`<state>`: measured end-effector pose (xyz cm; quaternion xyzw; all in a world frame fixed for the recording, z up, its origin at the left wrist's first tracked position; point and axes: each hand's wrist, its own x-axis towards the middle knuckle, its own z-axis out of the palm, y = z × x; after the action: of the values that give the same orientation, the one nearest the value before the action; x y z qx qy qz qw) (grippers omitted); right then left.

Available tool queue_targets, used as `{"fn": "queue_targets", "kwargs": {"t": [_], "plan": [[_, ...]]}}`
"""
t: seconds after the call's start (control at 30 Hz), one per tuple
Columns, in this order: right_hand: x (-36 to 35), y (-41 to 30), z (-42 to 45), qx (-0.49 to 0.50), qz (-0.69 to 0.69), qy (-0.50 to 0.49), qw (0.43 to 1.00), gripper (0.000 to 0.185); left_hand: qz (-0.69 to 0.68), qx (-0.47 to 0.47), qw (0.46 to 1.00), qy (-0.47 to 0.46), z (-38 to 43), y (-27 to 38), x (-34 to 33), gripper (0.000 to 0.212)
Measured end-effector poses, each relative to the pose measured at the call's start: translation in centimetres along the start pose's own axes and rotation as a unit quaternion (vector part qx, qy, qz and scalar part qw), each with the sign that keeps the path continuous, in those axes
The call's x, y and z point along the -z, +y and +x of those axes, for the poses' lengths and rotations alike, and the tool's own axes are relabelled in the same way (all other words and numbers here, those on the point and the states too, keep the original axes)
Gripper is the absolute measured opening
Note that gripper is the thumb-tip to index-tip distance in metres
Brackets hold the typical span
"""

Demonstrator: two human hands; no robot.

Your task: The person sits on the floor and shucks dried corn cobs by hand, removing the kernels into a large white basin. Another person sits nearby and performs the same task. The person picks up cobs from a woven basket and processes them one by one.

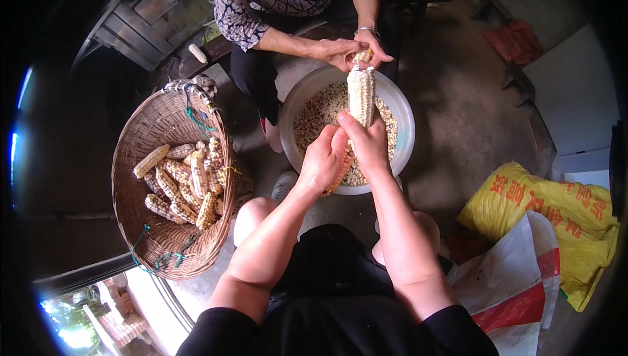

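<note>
My right hand (368,145) grips a pale, bare corn cob (361,93), which points away from me over a metal basin (406,135). Close beside it, my left hand (324,157) is closed on an ear of corn (342,174) with orange-yellow kernels, mostly covered by the fingers. Loose mixed-colour corn kernels (319,106) lie in the basin below. Just beyond the bare cob's far end, another person's hands (343,53) hold a piece of corn (364,56) with yellowish kernels.
At the left, a wicker basket (130,160) holds several ears of corn (177,172). A pale cob (197,53) lies beyond it. The other person sits across the basin. At the right lie a yellow printed sack (510,199) and a white-and-red woven sack (505,277).
</note>
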<state>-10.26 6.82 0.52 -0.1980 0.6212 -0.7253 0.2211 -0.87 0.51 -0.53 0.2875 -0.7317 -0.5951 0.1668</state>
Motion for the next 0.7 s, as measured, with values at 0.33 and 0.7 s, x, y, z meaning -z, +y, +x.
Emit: {"fn": "queue_targets", "kwargs": {"t": [0.33,0.7], "plan": [[1.5,-1.1,0.7,-0.098,0.223,0.004,0.97,0.03,-0.413,0.281,0.842,-0.202,0.3,3.3,1.8,0.043],[0.8,-1.0,0.3,-0.13,0.232,-0.034,0.963,0.045,0.259,-0.105,0.959,0.049,-0.7,0.7,-0.3,0.062]]}}
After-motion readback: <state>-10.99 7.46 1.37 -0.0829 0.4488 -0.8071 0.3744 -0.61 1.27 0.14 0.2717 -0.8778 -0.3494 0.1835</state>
